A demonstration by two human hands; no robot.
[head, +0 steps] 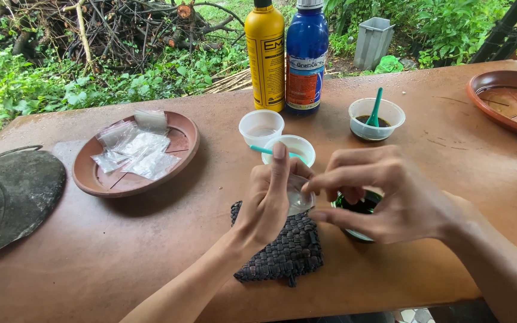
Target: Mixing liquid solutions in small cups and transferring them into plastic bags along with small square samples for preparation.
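Hands meet mid-frame: left hand (273,200) pinching a small clear cup (299,200), right hand (384,197) fingering its rim; opening it seems underway, needing a steady grip.

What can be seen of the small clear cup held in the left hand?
The small clear cup looks like thin transparent plastic, round and tilted on its side. The left hand holds it above the dark woven mat, index finger up along its rim. The right hand pinches its edge. Its contents cannot be told.

Bare forearms, no sleeves, no rings
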